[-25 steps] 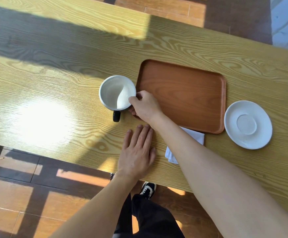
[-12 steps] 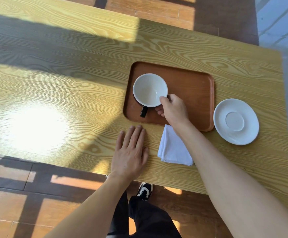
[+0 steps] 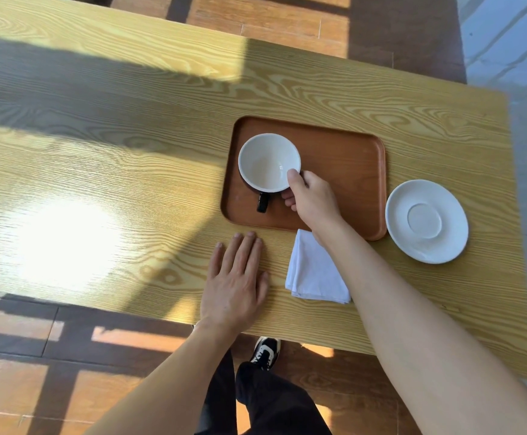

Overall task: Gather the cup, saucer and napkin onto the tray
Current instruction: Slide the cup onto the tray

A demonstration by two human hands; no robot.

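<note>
A cup (image 3: 266, 161), white inside with a black handle, stands on the left part of the brown wooden tray (image 3: 343, 158). My right hand (image 3: 314, 200) grips the cup's near right rim, thumb on the edge. The white saucer (image 3: 426, 221) lies on the table just right of the tray. A folded white napkin (image 3: 314, 271) lies on the table in front of the tray, partly under my right forearm. My left hand (image 3: 235, 281) rests flat on the table, fingers spread, left of the napkin.
The yellow wood-grain table (image 3: 99, 171) has its near edge just below my left hand and its right edge past the saucer. Bright sun glare falls on its left part. Below the edge I see the floor, dark trousers and a shoe (image 3: 266, 353).
My right hand has carried the cup from the table left of the tray onto the tray's left part. The napkin now shows more. My left hand has stayed flat.
</note>
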